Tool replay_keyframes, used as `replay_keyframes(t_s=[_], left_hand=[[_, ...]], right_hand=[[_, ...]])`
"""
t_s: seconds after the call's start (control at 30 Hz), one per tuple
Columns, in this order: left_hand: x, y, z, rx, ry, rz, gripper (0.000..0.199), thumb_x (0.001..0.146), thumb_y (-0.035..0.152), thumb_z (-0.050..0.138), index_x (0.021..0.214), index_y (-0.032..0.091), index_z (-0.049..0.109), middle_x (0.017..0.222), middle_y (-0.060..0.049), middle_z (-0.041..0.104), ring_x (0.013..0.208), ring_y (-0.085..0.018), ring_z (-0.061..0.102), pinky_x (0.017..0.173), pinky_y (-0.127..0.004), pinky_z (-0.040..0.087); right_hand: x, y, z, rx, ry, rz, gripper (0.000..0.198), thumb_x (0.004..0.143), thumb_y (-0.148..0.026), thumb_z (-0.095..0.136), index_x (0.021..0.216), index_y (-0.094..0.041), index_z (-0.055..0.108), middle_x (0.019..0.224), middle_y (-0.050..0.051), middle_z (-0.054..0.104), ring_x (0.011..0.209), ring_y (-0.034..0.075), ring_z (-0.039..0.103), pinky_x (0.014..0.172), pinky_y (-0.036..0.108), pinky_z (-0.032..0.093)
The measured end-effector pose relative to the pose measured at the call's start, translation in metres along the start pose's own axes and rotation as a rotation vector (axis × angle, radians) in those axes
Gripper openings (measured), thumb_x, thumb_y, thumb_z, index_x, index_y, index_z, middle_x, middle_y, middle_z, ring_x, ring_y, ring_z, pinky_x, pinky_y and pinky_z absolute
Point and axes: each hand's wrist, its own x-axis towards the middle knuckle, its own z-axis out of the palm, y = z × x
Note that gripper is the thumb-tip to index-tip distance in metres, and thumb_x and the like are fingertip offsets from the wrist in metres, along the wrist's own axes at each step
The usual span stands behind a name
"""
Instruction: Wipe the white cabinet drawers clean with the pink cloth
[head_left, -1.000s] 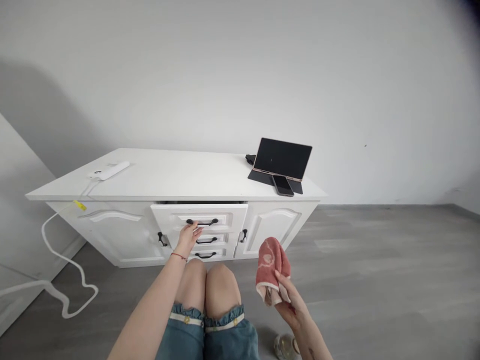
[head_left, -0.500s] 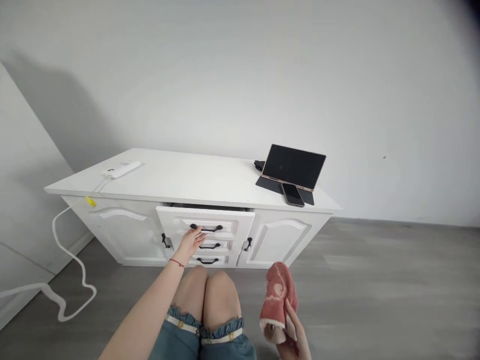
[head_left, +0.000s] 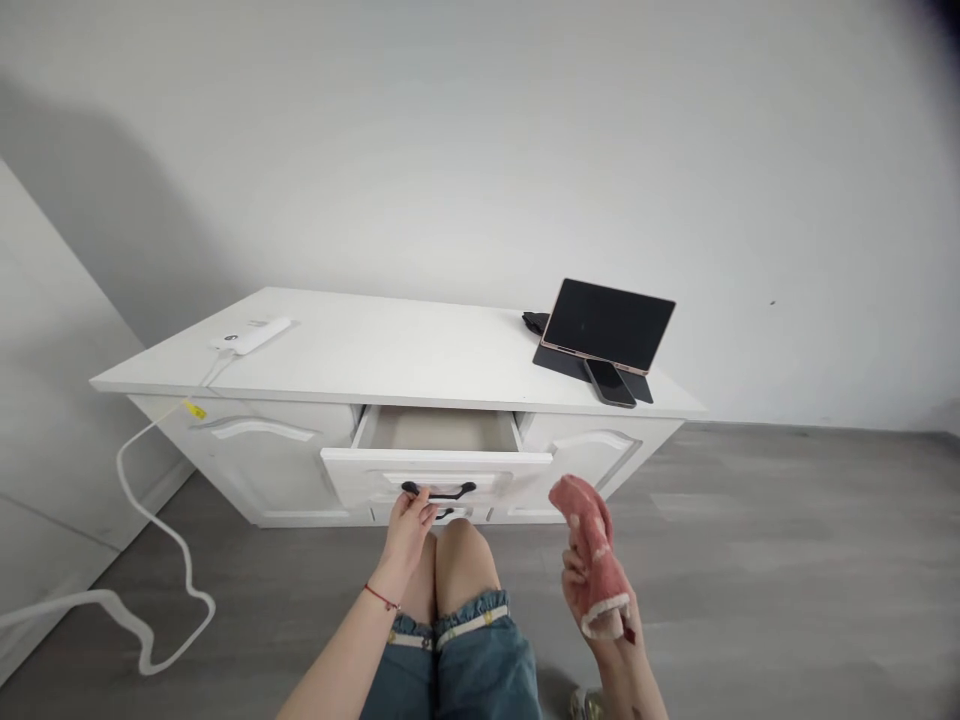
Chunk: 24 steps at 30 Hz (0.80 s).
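Observation:
The top drawer (head_left: 480, 462) of a white cabinet (head_left: 262, 470) stands pulled partway out, its pale inside showing. My left hand (head_left: 409, 525) has its fingers hooked on the drawer's black handle (head_left: 450, 493), at the handle's left end. To the right of my knees, my right hand (head_left: 576, 580) is closed around a pinkish-red sock (head_left: 600, 560) with a whitish pattern and a pale cuff. The sock's toe points up and its cuff hangs down by my wrist.
On the cabinet top are a tablet (head_left: 609, 322) on a dark stand, a phone (head_left: 609, 382), a small black item (head_left: 535, 322) behind, and a white power strip (head_left: 253, 336). Its white cord (head_left: 176, 540) hangs to the left. My knees are close below the drawer.
The drawer has come much farther out toward me, with my left hand still on its handle. The sock in my right hand has moved up and turned, my fingers now wrapped around it.

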Motion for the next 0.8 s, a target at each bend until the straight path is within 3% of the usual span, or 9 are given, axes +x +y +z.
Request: replay_keyframes(t_s=[0.13,0.23,0.37,0.47,0.53,0.6,0.7,0.8], left_hand=[[-0.025,-0.005,-0.012,-0.018,0.009,-0.013,0.026,0.072,0.016,0.078,0.067,0.019,0.053,0.065,0.003,0.062,0.062,-0.01,0.063,0.076,-0.026,0.054],[-0.042,-0.008,-0.019,-0.017,0.008,-0.019,0.027,0.069,0.017,0.081,0.066,0.019,0.054,0.064,0.004,0.061,0.062,-0.009,0.063,0.078,-0.025,0.054],[-0.062,-0.012,-0.026,-0.019,0.024,-0.02,0.028,0.064,0.018,0.083,0.066,0.02,0.056,0.067,0.004,0.062,0.067,-0.01,0.065,0.082,-0.026,0.054],[-0.072,-0.017,-0.033,-0.025,0.067,-0.042,0.027,0.063,0.017,0.083,0.067,0.021,0.057,0.071,0.002,0.065,0.077,-0.014,0.068,0.088,-0.029,0.053],[-0.074,-0.021,-0.04,-0.03,0.114,-0.069,0.026,0.061,0.018,0.084,0.071,0.022,0.06,0.077,0.0,0.067,0.09,-0.02,0.07,0.093,-0.032,0.052],[-0.073,-0.026,-0.05,-0.042,0.163,-0.122,0.031,0.057,0.021,0.086,0.077,0.023,0.062,0.086,-0.004,0.071,0.101,-0.026,0.069,0.097,-0.038,0.05],[-0.07,-0.03,-0.062,-0.077,0.162,-0.186,0.038,0.055,0.025,0.087,0.085,0.026,0.064,0.096,-0.006,0.073,0.108,-0.031,0.067,0.101,-0.043,0.048],[-0.069,-0.029,-0.066,-0.04,0.159,-0.26,0.036,0.054,0.023,0.086,0.08,0.029,0.063,0.092,-0.005,0.074,0.107,-0.033,0.067,0.103,-0.046,0.045]], right_hand=[[-0.002,-0.012,0.027,0.036,0.009,0.075,0.037,0.062,-0.041,0.082,0.096,-0.034,0.069,0.089,0.001,0.071,0.046,0.008,0.041,0.036,0.019,0.036],[-0.022,-0.03,0.035,-0.043,-0.007,0.058,0.029,0.07,-0.047,0.075,0.092,-0.029,0.069,0.085,0.005,0.071,0.054,0.014,0.05,0.045,0.026,0.045],[-0.039,-0.065,0.034,-0.09,0.079,0.029,0.025,0.065,-0.039,0.081,0.079,-0.024,0.067,0.068,0.001,0.066,0.055,0.016,0.055,0.053,0.032,0.05],[-0.028,-0.086,0.04,-0.159,0.17,0.029,0.034,0.06,-0.037,0.085,0.087,-0.024,0.069,0.081,0.001,0.071,0.066,0.017,0.063,0.059,0.031,0.052],[-0.009,-0.092,0.056,-0.3,0.162,0.059,0.038,0.059,-0.037,0.085,0.09,-0.022,0.07,0.086,0.003,0.073,0.074,0.02,0.066,0.066,0.031,0.053],[0.016,-0.092,0.082,-0.479,0.03,0.092,0.04,0.064,-0.038,0.083,0.098,-0.02,0.071,0.093,0.006,0.074,0.085,0.023,0.068,0.073,0.032,0.053],[0.062,-0.077,0.13,-0.785,-0.334,0.024,0.044,0.075,-0.038,0.074,0.115,-0.021,0.065,0.112,0.008,0.07,0.101,0.023,0.064,0.084,0.033,0.05],[0.106,-0.045,0.17,-1.292,-0.663,-0.08,0.029,0.083,-0.033,0.064,0.108,-0.019,0.063,0.096,0.005,0.071,0.086,0.021,0.065,0.076,0.032,0.048]])
